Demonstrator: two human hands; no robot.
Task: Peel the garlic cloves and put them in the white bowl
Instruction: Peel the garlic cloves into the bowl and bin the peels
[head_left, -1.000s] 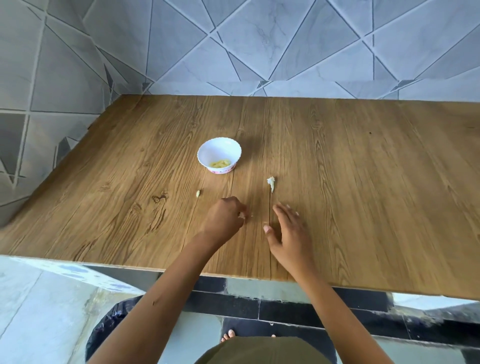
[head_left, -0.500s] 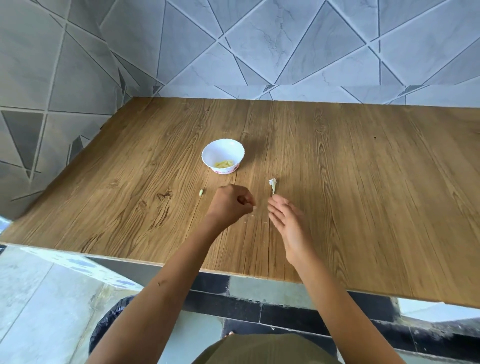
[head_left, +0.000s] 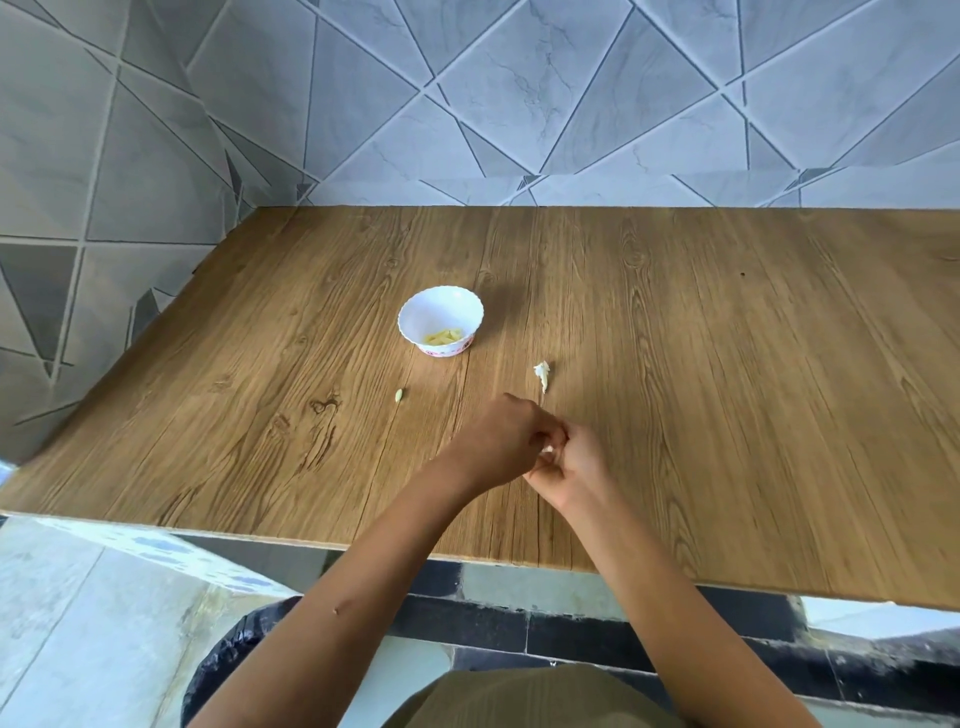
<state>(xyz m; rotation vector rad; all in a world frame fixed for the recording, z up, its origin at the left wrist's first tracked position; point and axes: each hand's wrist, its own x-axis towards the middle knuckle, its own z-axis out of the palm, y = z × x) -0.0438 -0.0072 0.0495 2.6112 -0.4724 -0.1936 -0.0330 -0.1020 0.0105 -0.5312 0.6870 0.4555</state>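
Observation:
The white bowl (head_left: 440, 310) stands on the wooden table (head_left: 727, 389) and holds several pale yellow peeled cloves (head_left: 444, 336). In front of it my left hand (head_left: 496, 447) and my right hand (head_left: 574, 470) meet just above the table, fingers curled, pinching a small white garlic clove (head_left: 547, 451) between them; most of the clove is hidden. A lone small clove (head_left: 399, 396) lies left of my hands. A white scrap of garlic skin (head_left: 542, 374) lies just beyond my hands.
Grey tiled walls close the table's far side and left side. The table's near edge (head_left: 260, 538) runs below my forearms. A dark bin (head_left: 228, 654) sits on the floor under the edge.
My hands, apart before, have come together. The right hand, open earlier, now curls onto the clove that the left hand brought up from the table.

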